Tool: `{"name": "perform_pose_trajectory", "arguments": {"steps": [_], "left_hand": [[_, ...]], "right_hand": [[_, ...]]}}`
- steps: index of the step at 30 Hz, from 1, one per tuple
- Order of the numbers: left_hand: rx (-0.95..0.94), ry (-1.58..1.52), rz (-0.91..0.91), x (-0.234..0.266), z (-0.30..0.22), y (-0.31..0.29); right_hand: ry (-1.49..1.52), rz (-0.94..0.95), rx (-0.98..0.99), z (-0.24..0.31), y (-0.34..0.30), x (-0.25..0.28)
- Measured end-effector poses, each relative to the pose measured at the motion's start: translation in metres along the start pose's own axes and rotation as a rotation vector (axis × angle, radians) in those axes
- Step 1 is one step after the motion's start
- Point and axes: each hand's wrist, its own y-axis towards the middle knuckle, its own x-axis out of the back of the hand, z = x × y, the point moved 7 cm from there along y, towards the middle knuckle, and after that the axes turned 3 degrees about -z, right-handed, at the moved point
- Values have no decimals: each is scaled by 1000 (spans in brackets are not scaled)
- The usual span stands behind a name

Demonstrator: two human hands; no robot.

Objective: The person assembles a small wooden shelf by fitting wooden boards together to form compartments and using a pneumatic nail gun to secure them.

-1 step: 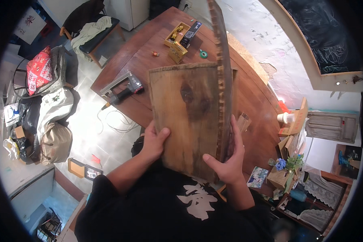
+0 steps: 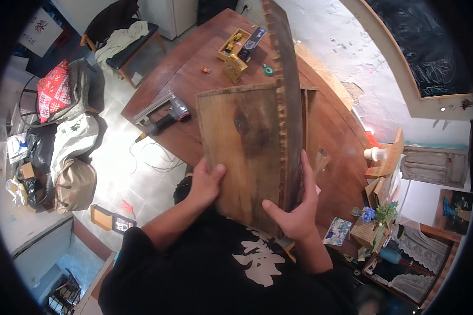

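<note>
A light wooden board (image 2: 239, 157) with a dark knot is held tilted in front of my body. Against its right side stands a longer, darker board (image 2: 292, 79) with a rough, chipped edge; whether the two are fastened cannot be told. My left hand (image 2: 207, 182) grips the light board's left edge, thumb on the face and fingers behind. My right hand (image 2: 298, 207) is closed around the dark board near its lower end, with the thumb over the light board's face. Behind the boards, part of a wooden frame (image 2: 312, 118) shows on the table.
On the brown wooden table (image 2: 333, 157) lie a nail gun (image 2: 165, 116) with a hose, a small open box (image 2: 233, 44) and a roll of green tape (image 2: 268, 70). Cardboard and flowers (image 2: 378, 212) are at the right. A chair (image 2: 123, 50) stands beyond the table's left side.
The boards have turned slightly, the dark board's top leaning further left. More of the wooden frame behind it shows. Both hands keep their grip.
</note>
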Motion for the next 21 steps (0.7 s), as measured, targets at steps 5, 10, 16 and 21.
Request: {"name": "perform_pose_trajectory", "arguments": {"steps": [5, 10, 16, 21], "left_hand": [[219, -83, -238, -13, 26, 12], [290, 112, -90, 15, 87, 32], [322, 35, -145, 36, 141, 49], [81, 543, -178, 106, 186, 87]], "right_hand": [[-406, -60, 74, -5, -6, -30], [-504, -36, 70, -57, -3, -54], [-568, 40, -2, -129, 0, -84], [-619, 59, -56, -166, 19, -112]]}}
